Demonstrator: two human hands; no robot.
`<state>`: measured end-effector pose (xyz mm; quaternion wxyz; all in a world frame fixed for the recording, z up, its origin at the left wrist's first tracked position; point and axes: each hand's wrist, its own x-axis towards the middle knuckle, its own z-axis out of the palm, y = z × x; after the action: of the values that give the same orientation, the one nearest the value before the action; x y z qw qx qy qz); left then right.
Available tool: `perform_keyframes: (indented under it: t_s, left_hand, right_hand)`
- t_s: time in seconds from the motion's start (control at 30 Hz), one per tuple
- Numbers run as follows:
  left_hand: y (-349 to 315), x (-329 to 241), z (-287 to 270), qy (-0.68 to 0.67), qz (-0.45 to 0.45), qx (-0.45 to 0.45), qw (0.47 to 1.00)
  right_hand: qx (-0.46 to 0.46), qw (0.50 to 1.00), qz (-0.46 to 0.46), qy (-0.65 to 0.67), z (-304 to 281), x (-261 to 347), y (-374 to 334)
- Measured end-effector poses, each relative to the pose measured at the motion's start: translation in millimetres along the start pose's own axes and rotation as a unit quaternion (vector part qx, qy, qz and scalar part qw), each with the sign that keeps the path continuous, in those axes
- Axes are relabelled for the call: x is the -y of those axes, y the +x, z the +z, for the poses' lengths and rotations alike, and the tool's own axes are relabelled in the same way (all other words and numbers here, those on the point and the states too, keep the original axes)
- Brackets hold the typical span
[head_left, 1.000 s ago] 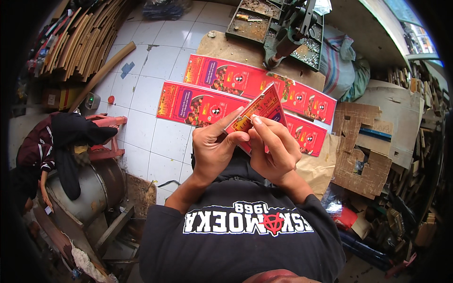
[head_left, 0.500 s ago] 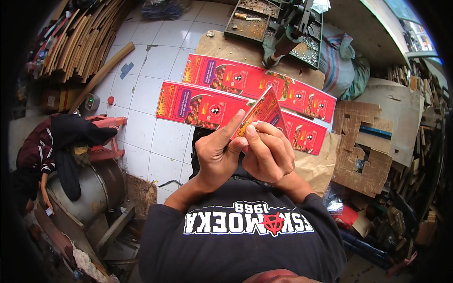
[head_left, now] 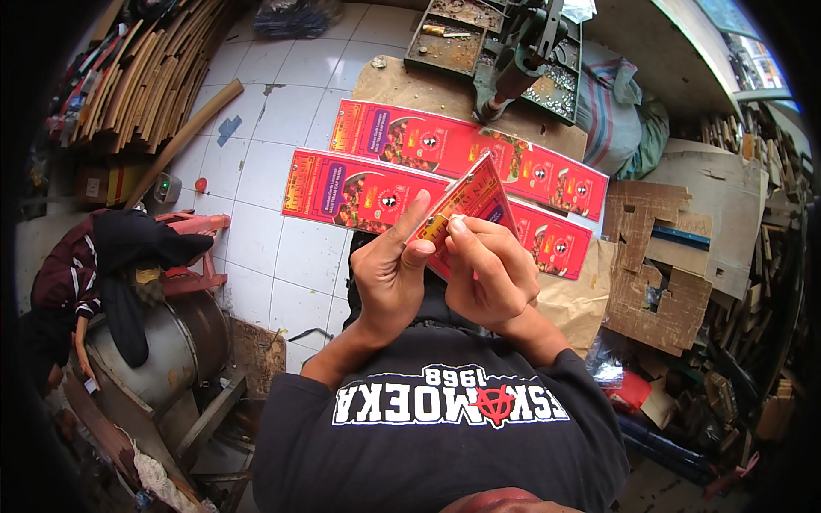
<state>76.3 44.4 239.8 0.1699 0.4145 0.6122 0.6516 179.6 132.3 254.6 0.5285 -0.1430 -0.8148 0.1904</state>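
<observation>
My left hand (head_left: 389,269) grips a red and yellow printed card (head_left: 479,201), thumb on its near face and index finger stretched along its edge. The card stands tilted above the table. My right hand (head_left: 494,274) is closed in a pinch against the card's printed face; whatever sits between its fingertips is too small to make out. Below lie two long rows of similar red printed cards, a far row (head_left: 445,144) and a near row (head_left: 369,190), partly hidden by my hands and the held card.
Beyond the cards stands a dark metal press (head_left: 513,81) with trays of small metal bits (head_left: 554,92). Cut cardboard (head_left: 663,291) and wood scraps lie at right. A striped sack (head_left: 605,111) is at the back right. At left are a pink stool (head_left: 201,227), a metal drum (head_left: 154,346) and stacked wooden strips (head_left: 141,77).
My right fingertips have shifted slightly along the held card, uncovering more of its printed face. My left hand has moved slightly left, its index finger more upright.
</observation>
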Motion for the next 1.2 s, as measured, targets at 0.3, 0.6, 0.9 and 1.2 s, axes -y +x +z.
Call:
perform_keyframes:
  t_s: [0.3, 0.6, 0.9, 1.2]
  left_hand:
    - [-6.6, -4.5, -2.5, -0.021, -0.007, 0.013, 1.0]
    - [-11.2, 1.1, -4.8, 0.006, -0.002, 0.027, 1.0]
    - [-2.0, 16.6, -7.2, -0.035, -0.089, -0.081, 0.992]
    - [0.1, 28.7, -9.5, -0.052, -0.087, -0.091, 0.991]
  right_hand:
    - [0.029, 0.997, -0.06, -0.045, -5.3, 7.5, 0.8]
    - [0.041, 0.987, -0.105, -0.113, 4.4, 7.5, -2.8]
    - [-0.043, 0.993, 0.107, 0.013, -2.3, -8.3, -8.3]
    - [0.158, 0.82, 0.4, 0.378, -52.7, -56.3, -32.8]
